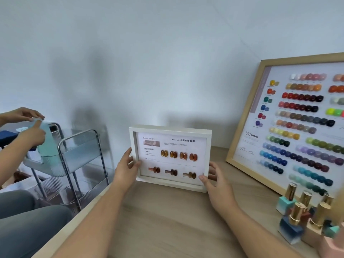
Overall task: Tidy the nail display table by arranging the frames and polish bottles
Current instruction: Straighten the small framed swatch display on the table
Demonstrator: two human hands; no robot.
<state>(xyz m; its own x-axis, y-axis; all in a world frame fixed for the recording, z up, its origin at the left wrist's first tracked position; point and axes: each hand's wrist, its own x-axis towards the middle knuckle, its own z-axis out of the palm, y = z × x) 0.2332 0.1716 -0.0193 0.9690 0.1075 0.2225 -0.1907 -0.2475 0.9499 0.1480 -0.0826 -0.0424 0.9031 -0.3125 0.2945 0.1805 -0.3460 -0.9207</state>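
Note:
A small white frame (170, 157) with amber nail samples stands upright on the wooden table (167, 220), near the wall. My left hand (127, 169) grips its left edge. My right hand (214, 178) holds its lower right corner, thumb on the front. A large wooden frame (297, 123) with many coloured nail swatches leans against the wall at the right. Several polish bottles (305, 218) with gold caps cluster at the table's right edge, in front of the large frame.
Beyond the table's left edge stands a metal and clear-plastic trolley (80, 161). Another person sits at the far left, both hands (29, 127) raised on a small object, a grey-trousered leg (24, 226) below. A white wall lies behind.

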